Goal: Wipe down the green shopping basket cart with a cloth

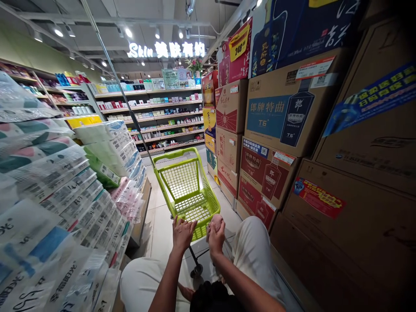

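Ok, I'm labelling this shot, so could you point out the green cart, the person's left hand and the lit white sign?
Green cart (209,197): head view, on its basket's right wall.
Left hand (182,234): head view, on its back.
Lit white sign (165,50): head view, on its middle lettering.

At 11 o'clock, the lit sign reads "Skin 美肤有约". Towards 1, a yellow tag shows 248. At 2, a carton bears "郎牌特曲 T6", with "郎" on its pictured bottle; just past 3, a red-panelled box repeats "郎牌特曲 T6". The packs' print at 8 is mostly illegible.
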{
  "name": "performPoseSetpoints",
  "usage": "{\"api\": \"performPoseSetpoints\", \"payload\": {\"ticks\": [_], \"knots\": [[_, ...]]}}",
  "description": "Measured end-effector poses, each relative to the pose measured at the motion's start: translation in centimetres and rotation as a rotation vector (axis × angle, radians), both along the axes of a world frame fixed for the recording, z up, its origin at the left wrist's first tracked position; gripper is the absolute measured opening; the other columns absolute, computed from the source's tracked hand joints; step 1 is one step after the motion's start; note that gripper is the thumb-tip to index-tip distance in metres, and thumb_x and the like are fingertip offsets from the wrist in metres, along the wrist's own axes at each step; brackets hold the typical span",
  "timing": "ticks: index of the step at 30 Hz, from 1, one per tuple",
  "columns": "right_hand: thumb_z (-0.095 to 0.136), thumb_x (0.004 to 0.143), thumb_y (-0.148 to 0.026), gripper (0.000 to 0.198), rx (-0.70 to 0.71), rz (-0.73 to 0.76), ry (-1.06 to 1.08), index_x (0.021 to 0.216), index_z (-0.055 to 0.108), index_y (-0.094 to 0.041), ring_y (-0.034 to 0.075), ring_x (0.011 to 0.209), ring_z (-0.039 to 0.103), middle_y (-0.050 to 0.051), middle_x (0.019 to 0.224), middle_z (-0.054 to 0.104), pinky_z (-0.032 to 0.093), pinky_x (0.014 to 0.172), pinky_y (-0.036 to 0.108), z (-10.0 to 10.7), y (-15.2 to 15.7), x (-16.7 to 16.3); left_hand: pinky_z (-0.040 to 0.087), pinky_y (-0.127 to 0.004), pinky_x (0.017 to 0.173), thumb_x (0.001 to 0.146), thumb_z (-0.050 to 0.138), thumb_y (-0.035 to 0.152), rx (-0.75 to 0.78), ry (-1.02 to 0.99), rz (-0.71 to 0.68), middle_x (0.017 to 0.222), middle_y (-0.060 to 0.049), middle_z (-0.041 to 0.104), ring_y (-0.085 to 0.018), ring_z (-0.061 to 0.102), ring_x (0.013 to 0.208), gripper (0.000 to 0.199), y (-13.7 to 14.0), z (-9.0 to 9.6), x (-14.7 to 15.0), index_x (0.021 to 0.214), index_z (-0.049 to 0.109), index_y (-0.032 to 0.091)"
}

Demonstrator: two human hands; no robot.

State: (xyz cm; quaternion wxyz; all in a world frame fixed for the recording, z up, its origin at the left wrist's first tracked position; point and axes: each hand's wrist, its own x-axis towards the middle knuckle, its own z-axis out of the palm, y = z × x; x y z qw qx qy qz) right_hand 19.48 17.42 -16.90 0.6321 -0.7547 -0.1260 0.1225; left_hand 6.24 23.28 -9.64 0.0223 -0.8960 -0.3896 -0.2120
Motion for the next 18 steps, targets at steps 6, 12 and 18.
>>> {"api": "performPoseSetpoints", "payload": {"ticks": [6,12,18], "knots": [[0.036,0.09,-0.048,0.057,-0.093,-0.041,0.08,0.136,0.047,-0.017,0.032,0.1,0.072,0.018,0.117,0.072,0.051,0.082,0.038,1.0,0.1,1.1,0.023,-0.053,0.119,0.103,0.035,0.043,-0.01,-0.001,-0.008,0.074,-0.002,0.074,-0.022,0.063,0.09,0.05,-0.7,-0.3,1.0,0.07,0.068,0.025],[0.037,0.089,-0.051,0.059,-0.015,-0.003,0.016,0.136,0.045,-0.017,0.032,0.104,0.071,0.018,0.117,0.071,0.051,0.081,0.037,0.8,0.1,0.6,0.024,-0.051,0.118,0.103,0.036,0.04,0.03,-0.011,0.036,0.073,-0.002,0.074,-0.021,0.063,0.088,0.047,-1.4,-0.7,2.0,0.073,0.069,0.025],[0.039,0.087,-0.05,0.059,-0.02,-0.094,0.097,0.133,0.05,-0.015,0.034,0.101,0.071,0.02,0.12,0.07,0.05,0.08,0.038,1.5,0.1,2.6,0.024,-0.049,0.117,0.104,0.031,0.044,0.035,0.005,0.044,0.071,-0.001,0.073,-0.02,0.062,0.086,0.052,-1.5,-0.6,2.1,0.073,0.068,0.025]]}}
